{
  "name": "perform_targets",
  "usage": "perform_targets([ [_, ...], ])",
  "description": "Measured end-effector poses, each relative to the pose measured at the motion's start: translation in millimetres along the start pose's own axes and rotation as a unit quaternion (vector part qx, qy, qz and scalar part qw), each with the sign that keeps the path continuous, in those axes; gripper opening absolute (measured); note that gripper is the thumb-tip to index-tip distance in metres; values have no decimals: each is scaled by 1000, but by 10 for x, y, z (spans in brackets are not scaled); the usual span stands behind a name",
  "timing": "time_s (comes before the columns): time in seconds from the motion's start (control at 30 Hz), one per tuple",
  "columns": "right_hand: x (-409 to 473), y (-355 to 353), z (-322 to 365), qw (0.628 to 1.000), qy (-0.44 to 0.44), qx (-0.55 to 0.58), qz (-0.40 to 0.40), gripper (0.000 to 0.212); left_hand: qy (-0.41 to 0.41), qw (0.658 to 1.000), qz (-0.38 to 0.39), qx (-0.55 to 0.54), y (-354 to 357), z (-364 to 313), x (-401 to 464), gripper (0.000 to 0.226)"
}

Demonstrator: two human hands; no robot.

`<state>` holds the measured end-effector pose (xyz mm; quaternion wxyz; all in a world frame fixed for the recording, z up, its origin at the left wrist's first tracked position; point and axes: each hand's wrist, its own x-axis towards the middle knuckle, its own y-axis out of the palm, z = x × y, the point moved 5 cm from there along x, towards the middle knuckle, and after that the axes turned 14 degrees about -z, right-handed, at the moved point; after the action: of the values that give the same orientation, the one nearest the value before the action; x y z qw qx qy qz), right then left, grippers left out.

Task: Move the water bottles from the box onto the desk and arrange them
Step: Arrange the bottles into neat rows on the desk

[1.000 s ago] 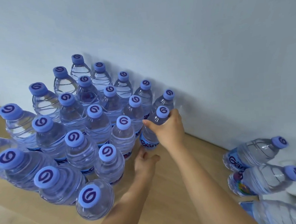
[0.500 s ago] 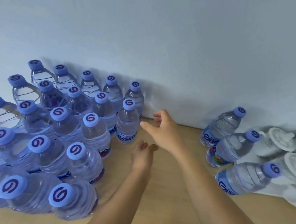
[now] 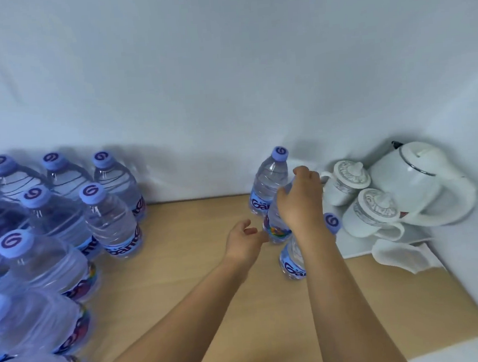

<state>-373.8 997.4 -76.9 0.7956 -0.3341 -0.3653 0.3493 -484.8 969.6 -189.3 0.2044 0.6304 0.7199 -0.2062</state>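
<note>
Several clear water bottles with purple caps stand packed together at the left [image 3: 109, 218] on the wooden desk [image 3: 198, 268]. Three more bottles stand in a row at the right. The far one [image 3: 268, 178] is by the wall. My right hand [image 3: 301, 199] is closed over the top of the middle bottle [image 3: 275, 226], hiding its cap. The near bottle [image 3: 292, 259] is partly behind my right forearm, its cap [image 3: 332, 221] showing. My left hand [image 3: 243, 241] hovers just left of the middle bottle, fingers apart, holding nothing. No box is in view.
A white kettle [image 3: 418, 179] and two lidded white cups [image 3: 345, 182] [image 3: 373, 214] stand on a white tray [image 3: 358, 247] at the right, close to the three bottles. The wall runs along the desk's far edge. Bare desk lies between the two bottle groups.
My right hand let go of the bottle at the left group, crossed to the right and closed on the middle bottle of the right row. The view turned right; my left hand followed.
</note>
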Motion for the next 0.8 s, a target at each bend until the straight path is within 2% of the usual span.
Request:
perform_targets([
  [0.1, -13, 54, -87, 995, 64, 79, -24, 33, 21, 1000, 1, 14, 39, -34, 49, 65],
  [0.2, 0, 78, -125, 990, 91, 104, -40, 27, 27, 999, 3, 22, 39, -47, 83, 64],
  [0.3, -39, 53, -79, 994, 37, 95, -39, 25, 55, 997, 18, 50, -12, -43, 89, 65],
  [0.4, -117, 24, 76, 989, -87, 116, 29, 36, 120, 990, 0, 80, -226, -60, 89, 75],
  [0.47, -122, -91, 196, 975, -119, 175, 70, 46, 148, 985, 0, 85, -426, -91, 46, 87],
  [0.57, -84, -334, 373, 937, -97, 323, 93, 44, 172, 983, 59, 21, -695, -183, -98, 92],
  [0.63, -122, -375, 577, 907, -92, 386, 139, 41, 178, 982, 58, -28, -910, -237, -228, 89],
  [0.73, -200, -297, 831, 879, -25, 455, 141, 43, 190, 981, 14, -45, -1145, -253, -427, 69],
  [0.8, -327, -175, 1009, 900, -14, 403, 163, 50, 184, 980, 7, -78, -1231, -245, -553, 55],
])
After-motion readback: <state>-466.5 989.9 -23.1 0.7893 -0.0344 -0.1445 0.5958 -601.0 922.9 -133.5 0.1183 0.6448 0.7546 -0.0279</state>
